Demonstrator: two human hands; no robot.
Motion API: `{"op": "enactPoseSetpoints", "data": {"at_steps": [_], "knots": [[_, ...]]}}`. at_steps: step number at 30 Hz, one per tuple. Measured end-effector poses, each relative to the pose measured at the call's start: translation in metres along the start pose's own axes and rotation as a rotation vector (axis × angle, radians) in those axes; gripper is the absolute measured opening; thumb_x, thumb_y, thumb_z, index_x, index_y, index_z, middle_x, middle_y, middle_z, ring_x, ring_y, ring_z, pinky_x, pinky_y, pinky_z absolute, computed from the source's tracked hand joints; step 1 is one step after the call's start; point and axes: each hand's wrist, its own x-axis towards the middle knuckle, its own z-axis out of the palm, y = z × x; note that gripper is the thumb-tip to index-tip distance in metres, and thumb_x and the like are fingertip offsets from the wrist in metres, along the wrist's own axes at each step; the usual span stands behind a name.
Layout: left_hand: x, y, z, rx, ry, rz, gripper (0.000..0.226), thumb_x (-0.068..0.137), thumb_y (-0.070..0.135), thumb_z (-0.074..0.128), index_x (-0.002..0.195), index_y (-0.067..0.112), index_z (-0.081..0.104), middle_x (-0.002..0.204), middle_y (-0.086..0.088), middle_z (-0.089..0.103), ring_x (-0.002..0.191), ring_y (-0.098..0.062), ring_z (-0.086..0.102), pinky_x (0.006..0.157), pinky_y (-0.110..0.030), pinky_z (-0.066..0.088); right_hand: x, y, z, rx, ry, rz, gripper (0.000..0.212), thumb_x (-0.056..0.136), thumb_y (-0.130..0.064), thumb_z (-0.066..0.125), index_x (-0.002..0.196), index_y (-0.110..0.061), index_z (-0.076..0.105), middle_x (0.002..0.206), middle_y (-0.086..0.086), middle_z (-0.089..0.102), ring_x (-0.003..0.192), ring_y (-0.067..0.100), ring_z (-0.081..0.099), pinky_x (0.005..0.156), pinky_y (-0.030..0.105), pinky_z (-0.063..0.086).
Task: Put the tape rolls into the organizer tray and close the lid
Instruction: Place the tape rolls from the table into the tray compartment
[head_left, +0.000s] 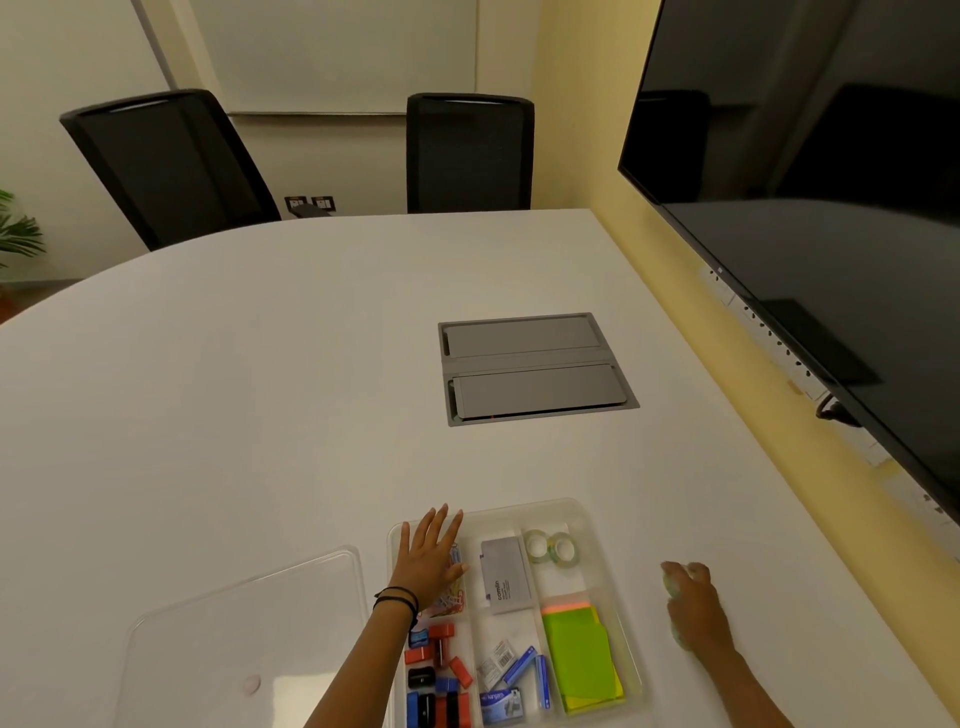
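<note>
Clear plastic lies under your left hand (428, 558), which rests flat with fingers spread wide on the upper-left corner of the organizer tray (605, 525), covering a compartment of coloured paper clips (451, 603). Two dark bands (396, 597) circle that wrist. Your right hand (693, 605), at three o'clock from the tray and apart from it, is curled on the white table (260, 389) over pale green tape rolls (671, 582); how many it covers you cannot tell from here. Inside the tray, two more tape rolls (550, 545) lean side by side in the compartment at one o'clock. A grey box (505, 574) sits in the middle compartment, green and yellow sticky notes (582, 657) at five o'clock, small red, black and blue items (439, 675) at seven o'clock. Its transparent lid (244, 639) lies flat on the table at nine o'clock, just beside the tray. Farther off, at twelve o'clock, a grey cable hatch (535, 369) is set into the tabletop, with two black chairs (467, 150) beyond and a dark screen (831, 182) at two o'clock.
</note>
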Motion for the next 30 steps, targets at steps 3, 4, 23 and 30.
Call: {"op": "enactPoseSetpoints", "data": {"at_steps": [3,4,23,30], "knots": [[0.000,-0.001,0.001,0.003,-0.002,0.001,0.072,0.095,0.050,0.038,0.148,0.023,-0.004,0.160,-0.008,-0.009,0.148,-0.026,-0.006,0.119,-0.051,-0.004,-0.002,-0.005,0.003,-0.034,0.029,-0.021,0.048,0.078,0.017,0.041,0.117,-0.005,0.058,0.128,0.021,0.042,0.108,0.037,0.052,0.088,0.040,0.050],[0.000,-0.001,0.001,0.003,-0.002,0.000,0.072,0.095,0.050,0.038,0.148,0.023,-0.004,0.160,-0.008,-0.009,0.148,-0.026,-0.006,0.119,-0.051,-0.004,-0.003,-0.005,0.003,-0.030,0.035,-0.026,0.048,0.078,0.018,0.043,0.116,-0.005,0.059,0.126,0.020,0.044,0.107,0.037,0.052,0.087,0.041,0.051],[0.000,0.001,-0.001,0.000,0.003,0.008,0.072,0.095,0.049,0.039,0.148,0.023,-0.004,0.160,-0.007,-0.009,0.148,-0.025,-0.007,0.119,-0.050,-0.004,0.000,-0.128,0.016,0.586,-0.176,-0.112,0.012,0.089,-0.016,0.061,0.100,-0.010,0.061,0.085,0.009,0.066,0.068,0.012,0.064,0.056,0.017,0.054],[0.000,-0.002,0.001,-0.014,0.007,0.000,0.073,0.095,0.048,0.039,0.149,0.024,-0.004,0.160,-0.007,-0.009,0.148,-0.024,-0.007,0.119,-0.050,-0.004,-0.005,-0.130,0.046,0.081,-0.267,-0.226,0.032,0.082,-0.023,0.067,0.103,-0.002,0.056,0.087,0.005,0.056,0.080,0.019,0.053,0.068,0.028,0.040]]}}
